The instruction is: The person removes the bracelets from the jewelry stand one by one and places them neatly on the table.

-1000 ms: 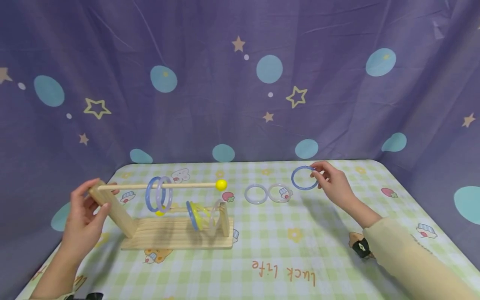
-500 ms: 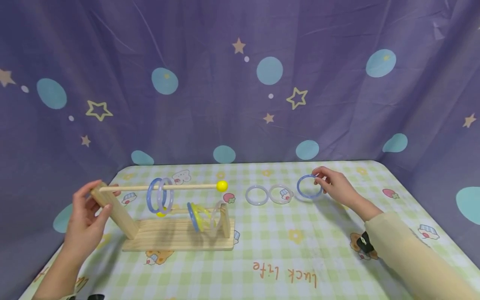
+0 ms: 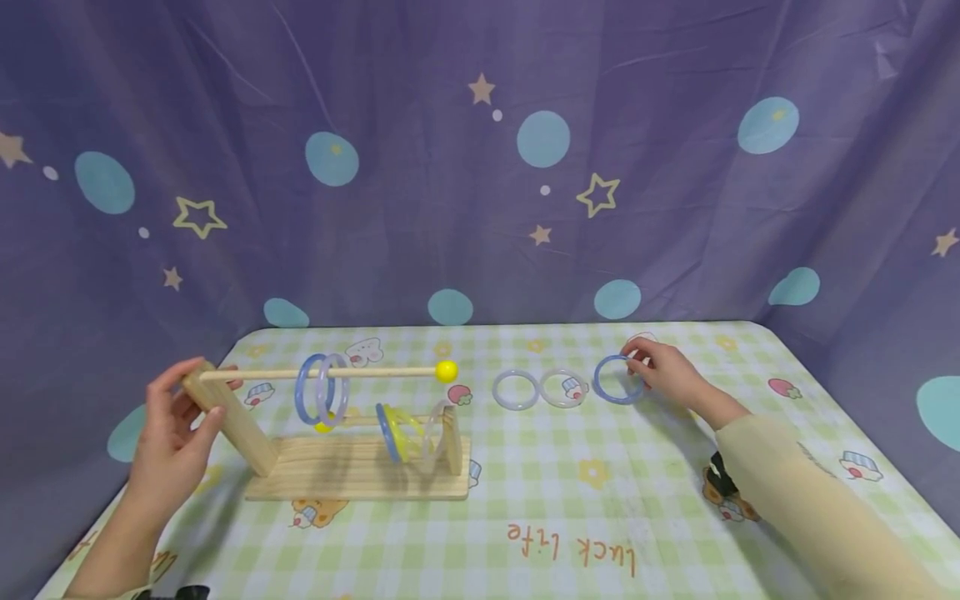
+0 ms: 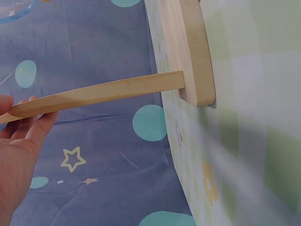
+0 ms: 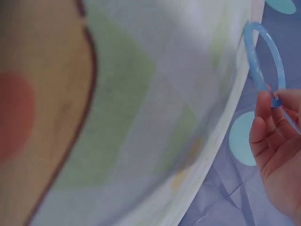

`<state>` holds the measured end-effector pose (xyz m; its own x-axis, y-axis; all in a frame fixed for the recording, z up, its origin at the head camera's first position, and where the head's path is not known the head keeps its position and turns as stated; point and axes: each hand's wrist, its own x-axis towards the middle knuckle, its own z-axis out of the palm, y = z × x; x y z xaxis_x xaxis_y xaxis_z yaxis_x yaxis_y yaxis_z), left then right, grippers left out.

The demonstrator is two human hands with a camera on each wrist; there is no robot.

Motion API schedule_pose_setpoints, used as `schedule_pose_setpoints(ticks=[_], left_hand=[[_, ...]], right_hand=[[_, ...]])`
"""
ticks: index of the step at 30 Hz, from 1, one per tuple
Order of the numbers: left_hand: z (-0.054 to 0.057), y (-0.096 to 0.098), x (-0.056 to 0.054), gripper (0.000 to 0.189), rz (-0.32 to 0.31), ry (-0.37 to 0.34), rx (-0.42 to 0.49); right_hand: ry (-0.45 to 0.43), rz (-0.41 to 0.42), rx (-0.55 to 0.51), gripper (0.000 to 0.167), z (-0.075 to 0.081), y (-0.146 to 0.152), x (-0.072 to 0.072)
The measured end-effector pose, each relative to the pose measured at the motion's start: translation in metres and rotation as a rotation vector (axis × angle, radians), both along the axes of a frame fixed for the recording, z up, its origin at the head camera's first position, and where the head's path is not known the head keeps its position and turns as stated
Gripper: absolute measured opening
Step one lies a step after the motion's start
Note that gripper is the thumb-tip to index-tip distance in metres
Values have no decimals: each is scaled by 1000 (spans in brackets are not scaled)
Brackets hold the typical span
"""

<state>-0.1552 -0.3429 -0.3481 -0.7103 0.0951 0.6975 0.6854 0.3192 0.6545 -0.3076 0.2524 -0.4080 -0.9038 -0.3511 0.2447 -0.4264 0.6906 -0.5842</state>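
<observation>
My left hand (image 3: 171, 433) grips the top of the tall post (image 3: 236, 425) on a wooden ring rack, whose base (image 3: 352, 468) stands on the table. From that post a rod (image 3: 390, 372) with a yellow ball end (image 3: 446, 372) points right, carrying a blue ring (image 3: 302, 392) and a pale purple ring (image 3: 343, 392). A lower rod on the short right post (image 3: 453, 442) bears blue, yellow and clear rings. At the right, my right hand (image 3: 667, 372) pinches a blue ring (image 3: 597, 383) by its right edge; in the right wrist view this ring (image 5: 254, 56) sits between thumb and fingertips.
Two pale rings lie side by side on the checked cloth, a left one (image 3: 495, 390) and a right one (image 3: 543, 390), just left of the held ring. A purple curtain (image 3: 420, 225) hangs behind the table (image 3: 540, 508).
My right hand has lowered the blue ring toward the cloth, slightly to the right of where it was. The left hand keeps its grip on the post.
</observation>
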Motion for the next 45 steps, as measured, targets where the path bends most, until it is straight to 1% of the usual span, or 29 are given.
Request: schedule_pose_setpoints(ticks=[4,9,12,16,23,25,28,31,39,45], left_hand=[[0,0,0,65,-12,8,0],[-1,-1,-1,65,-17,14,3],[-1,-1,-1,65,0,5,-6],[0,0,1,66,35,-19,-16],[2,2,2,65,82,-19,-68],[2,2,2,64,84,-19,-69],[2,1,2,64,66,-20,-53],[2,0,1,64,45,-15,-37],[1,0,-1,65,41,20,-52],[1,-1,1,65,50,3,-55]], right_hand=[[-19,-23,34,14,-5,1,-5],[-25,-17,75,9,-11,3,-11],[-7,0,91,6,-12,2,-12],[24,15,138,6,-11,-1,-14],[25,45,224,5,-7,-6,-16],[23,59,248,6,-6,-7,-18],[17,76,272,7,-5,-8,-19],[12,78,280,7,-5,-10,-21],[2,74,248,7,-8,-12,-23],[-23,58,231,7,-6,-13,-22]])
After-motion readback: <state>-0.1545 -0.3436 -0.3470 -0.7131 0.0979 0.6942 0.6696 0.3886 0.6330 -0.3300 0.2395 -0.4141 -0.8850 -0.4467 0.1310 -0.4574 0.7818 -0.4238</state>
